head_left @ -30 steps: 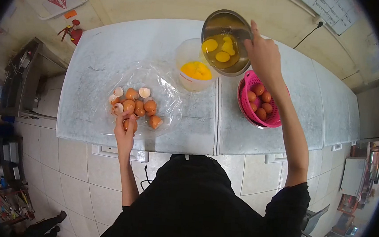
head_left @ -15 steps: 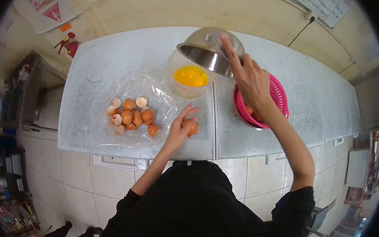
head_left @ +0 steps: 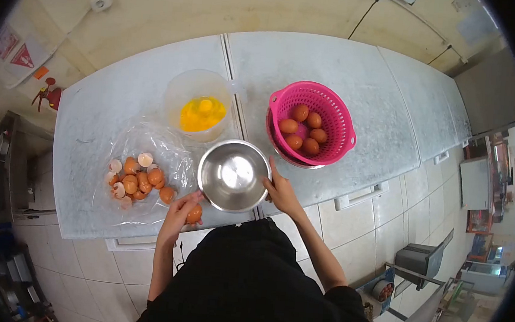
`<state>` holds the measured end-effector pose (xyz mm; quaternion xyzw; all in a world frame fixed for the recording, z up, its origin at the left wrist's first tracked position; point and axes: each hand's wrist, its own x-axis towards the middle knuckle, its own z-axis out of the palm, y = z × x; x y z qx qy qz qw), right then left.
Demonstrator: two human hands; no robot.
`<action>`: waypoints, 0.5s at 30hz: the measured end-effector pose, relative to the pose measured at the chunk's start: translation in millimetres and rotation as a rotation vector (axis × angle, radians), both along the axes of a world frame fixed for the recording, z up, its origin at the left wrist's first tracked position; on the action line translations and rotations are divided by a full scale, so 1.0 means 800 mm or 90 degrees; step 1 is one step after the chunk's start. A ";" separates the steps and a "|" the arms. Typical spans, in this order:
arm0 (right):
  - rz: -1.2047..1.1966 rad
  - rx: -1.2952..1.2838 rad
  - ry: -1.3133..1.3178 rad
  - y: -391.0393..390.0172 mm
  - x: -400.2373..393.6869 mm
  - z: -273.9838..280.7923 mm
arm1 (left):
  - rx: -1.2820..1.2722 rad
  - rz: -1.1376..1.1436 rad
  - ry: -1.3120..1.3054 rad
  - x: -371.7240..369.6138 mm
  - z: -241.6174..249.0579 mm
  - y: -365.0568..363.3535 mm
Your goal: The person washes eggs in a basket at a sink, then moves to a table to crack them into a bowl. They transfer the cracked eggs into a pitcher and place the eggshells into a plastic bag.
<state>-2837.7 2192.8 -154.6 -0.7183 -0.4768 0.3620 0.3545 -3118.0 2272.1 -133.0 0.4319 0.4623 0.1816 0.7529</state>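
Note:
My left hand (head_left: 179, 216) is closed around a brown eggshell (head_left: 194, 214) at the table's front edge, its fingertips close to the bowl's rim. A shiny steel bowl (head_left: 232, 180) sits upright in front of me, with bare metal showing inside. My right hand (head_left: 280, 193) grips the bowl's right rim, thumb and fingers on either side of the wall. Behind the bowl stands a translucent plastic pitcher (head_left: 174, 103) holding cracked eggs (head_left: 202, 114) with yellow yolks. Several broken brown eggshells (head_left: 138, 182) lie on a clear plastic bag (head_left: 176, 154) to the left.
A pink perforated basket (head_left: 336, 116) with several whole brown eggs (head_left: 311, 147) stands right of the bowl, nested in another container. The grey-white table (head_left: 382, 110) runs along the wall, with a seam behind the bowl. A grey bin (head_left: 417, 261) is on the floor at right.
The steel bowl has come down from its tilt over the pitcher and now sits upright near me. My left hand still holds the eggshell. The view has shifted rightward.

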 end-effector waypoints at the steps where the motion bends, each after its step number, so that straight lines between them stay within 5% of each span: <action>1: -0.004 -0.001 0.004 0.003 0.002 0.009 | -0.003 0.016 -0.016 -0.004 -0.008 0.001; 7: -0.054 0.101 -0.473 0.065 0.067 0.123 | 0.093 0.038 0.025 0.014 0.034 0.000; 10: 0.047 0.259 -0.595 0.127 0.153 0.023 | 0.086 0.081 0.001 0.034 0.030 0.003; 12: 0.294 0.050 -0.585 0.166 0.198 -0.062 | -0.038 0.108 -0.164 0.055 0.012 0.013; 15: 0.458 -0.037 -0.694 0.178 0.194 -0.036 | -0.132 0.113 -0.279 0.088 0.016 0.023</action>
